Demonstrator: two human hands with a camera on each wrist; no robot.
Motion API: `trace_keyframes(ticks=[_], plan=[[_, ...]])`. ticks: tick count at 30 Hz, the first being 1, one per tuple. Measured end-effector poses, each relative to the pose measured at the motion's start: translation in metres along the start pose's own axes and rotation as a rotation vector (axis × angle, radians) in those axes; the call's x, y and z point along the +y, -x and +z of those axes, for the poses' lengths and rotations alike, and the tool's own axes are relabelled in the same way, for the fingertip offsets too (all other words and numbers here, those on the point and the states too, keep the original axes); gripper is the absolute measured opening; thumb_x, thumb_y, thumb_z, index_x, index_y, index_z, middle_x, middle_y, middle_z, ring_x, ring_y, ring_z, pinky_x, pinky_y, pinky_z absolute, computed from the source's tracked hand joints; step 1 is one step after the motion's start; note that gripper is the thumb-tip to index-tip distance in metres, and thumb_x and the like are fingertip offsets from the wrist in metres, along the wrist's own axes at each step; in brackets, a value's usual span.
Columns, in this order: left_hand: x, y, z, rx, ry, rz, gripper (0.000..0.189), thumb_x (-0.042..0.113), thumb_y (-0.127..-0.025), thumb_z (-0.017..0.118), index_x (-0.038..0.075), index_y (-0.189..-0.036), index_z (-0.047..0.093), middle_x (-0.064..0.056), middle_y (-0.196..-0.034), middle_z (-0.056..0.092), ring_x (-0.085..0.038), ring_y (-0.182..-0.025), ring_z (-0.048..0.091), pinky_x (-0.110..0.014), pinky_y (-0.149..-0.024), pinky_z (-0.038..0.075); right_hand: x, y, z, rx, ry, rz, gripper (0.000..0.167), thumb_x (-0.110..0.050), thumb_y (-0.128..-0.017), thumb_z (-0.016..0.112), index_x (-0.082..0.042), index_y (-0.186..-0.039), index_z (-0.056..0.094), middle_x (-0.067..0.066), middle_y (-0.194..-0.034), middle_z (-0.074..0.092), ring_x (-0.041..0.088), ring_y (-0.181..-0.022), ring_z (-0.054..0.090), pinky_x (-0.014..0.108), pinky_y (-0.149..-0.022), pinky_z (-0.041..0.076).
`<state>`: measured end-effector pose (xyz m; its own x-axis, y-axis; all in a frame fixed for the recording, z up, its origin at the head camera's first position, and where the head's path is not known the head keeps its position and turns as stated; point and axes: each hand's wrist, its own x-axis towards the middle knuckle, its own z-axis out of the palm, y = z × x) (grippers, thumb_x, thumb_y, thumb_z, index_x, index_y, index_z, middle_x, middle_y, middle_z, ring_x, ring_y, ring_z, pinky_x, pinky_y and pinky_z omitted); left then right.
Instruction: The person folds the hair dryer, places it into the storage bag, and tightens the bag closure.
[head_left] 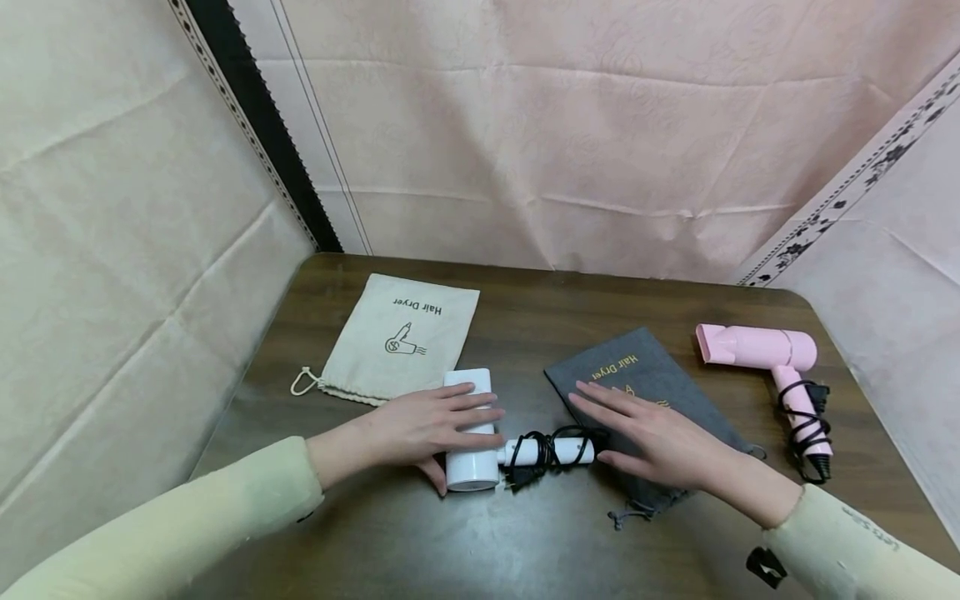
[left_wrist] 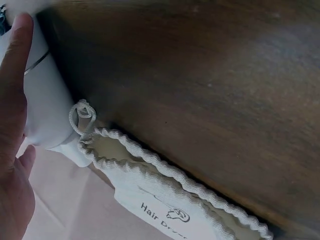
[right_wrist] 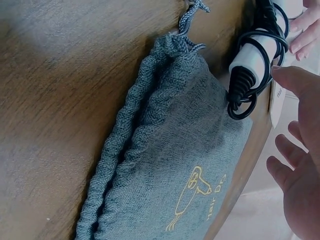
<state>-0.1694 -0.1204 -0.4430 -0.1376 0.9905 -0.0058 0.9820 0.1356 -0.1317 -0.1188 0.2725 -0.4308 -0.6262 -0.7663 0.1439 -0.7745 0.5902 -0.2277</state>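
Clerk: Item one, under your left hand (head_left: 423,425)?

Checker: White hair dryer (head_left: 474,464), one. It lies on its side on the brown surface (head_left: 375,542), in front of you, barrel on the left, handle pointing right. Black cord (head_left: 552,450) wound round the handle.

Clerk: State of your left fingers?

Checker: Spread and nearly straight, laid across the barrel; your thumb is down by its near end.

Clerk: And your right hand (head_left: 660,437)?

Checker: Fingers spread, palm down, over the dark grey pouch (head_left: 660,379), thumb beside the end of the white handle. Whether the fingertips press on the cloth, you cannot tell from these views.

Clerk: Pouches?

Checker: Two, both drawstring, both marked "Hair Dryer" with a dryer drawing. The grey one, gold print, lies at a slant right of the white dryer, the handle's end at its left edge. The cream pouch (head_left: 405,371), dark print, lies to your left, just beside the barrel's far end, its string loop (head_left: 303,381) at the left.

Clerk: Remaining stock?

Checker: Pink hair dryer (head_left: 757,346), one, toward the right edge, well apart from your left hand; black cord wrapped about its handle.
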Motion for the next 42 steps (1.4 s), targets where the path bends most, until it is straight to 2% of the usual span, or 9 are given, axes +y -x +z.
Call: trace_keyframes(ticks=[9, 14, 21, 27, 34, 42], plan=[[0.002, -0.006, 0.006, 0.050, -0.080, 0.067, 0.091, 0.081, -0.084, 0.063, 0.018, -0.149, 0.059, -0.009, -0.155, 0.058, -0.030, -0.151, 0.047, -0.044, -0.127, 0.034, -0.001, -0.004, 0.001, -0.028, -0.013, 0.038, 0.087, -0.030, -0.096, 0.082, -0.026, -0.169, 0.034, 0.003, -0.173, 0.036, 0.036, -0.144, 0.055, 0.055, -0.106, 0.055], [0.007, -0.007, 0.007, 0.066, -0.075, 0.065, 0.089, 0.081, -0.086, 0.063, 0.018, -0.148, 0.060, -0.009, -0.153, 0.060, -0.029, -0.149, 0.050, -0.044, -0.127, 0.034, -0.001, -0.008, 0.002, -0.043, -0.034, 0.043, 0.086, -0.029, -0.097, 0.082, -0.025, -0.169, 0.034, 0.004, -0.172, 0.037, 0.039, -0.142, 0.056, 0.057, -0.105, 0.055], [0.012, -0.007, 0.009, 0.119, -0.113, 0.071, 0.086, 0.080, -0.086, 0.062, 0.018, -0.146, 0.059, -0.007, -0.146, 0.064, -0.029, -0.142, 0.056, -0.046, -0.126, 0.036, -0.001, -0.011, 0.001, -0.058, -0.040, 0.058, 0.083, -0.030, -0.098, 0.080, -0.023, -0.168, 0.037, 0.004, -0.172, 0.037, 0.039, -0.142, 0.056, 0.057, -0.105, 0.055], [0.015, -0.005, 0.014, 0.165, -0.107, 0.077, 0.077, 0.077, -0.094, 0.059, 0.017, -0.143, 0.059, -0.006, -0.137, 0.065, -0.028, -0.136, 0.059, -0.047, -0.125, 0.037, 0.000, -0.011, 0.003, -0.052, -0.041, 0.083, 0.079, -0.031, -0.101, 0.076, -0.021, -0.168, 0.036, 0.007, -0.171, 0.038, 0.039, -0.146, 0.052, 0.058, -0.105, 0.054], [0.021, -0.008, 0.019, 0.224, -0.117, 0.053, 0.075, 0.074, -0.095, 0.060, 0.015, -0.142, 0.059, -0.007, -0.133, 0.067, -0.028, -0.131, 0.062, -0.045, -0.123, 0.040, 0.002, -0.008, 0.001, -0.043, -0.072, 0.135, 0.078, -0.034, -0.104, 0.073, -0.022, -0.170, 0.033, 0.010, -0.171, 0.038, 0.036, -0.149, 0.048, 0.058, -0.107, 0.053], [0.029, -0.015, 0.018, 0.289, -0.135, -0.018, 0.078, 0.076, -0.096, 0.059, 0.012, -0.141, 0.060, -0.007, -0.129, 0.068, -0.026, -0.125, 0.063, -0.045, -0.120, 0.044, 0.004, -0.003, -0.003, -0.056, -0.151, 0.266, 0.076, -0.038, -0.107, 0.067, -0.023, -0.171, 0.030, 0.009, -0.173, 0.034, 0.039, -0.152, 0.043, 0.064, -0.110, 0.048]])
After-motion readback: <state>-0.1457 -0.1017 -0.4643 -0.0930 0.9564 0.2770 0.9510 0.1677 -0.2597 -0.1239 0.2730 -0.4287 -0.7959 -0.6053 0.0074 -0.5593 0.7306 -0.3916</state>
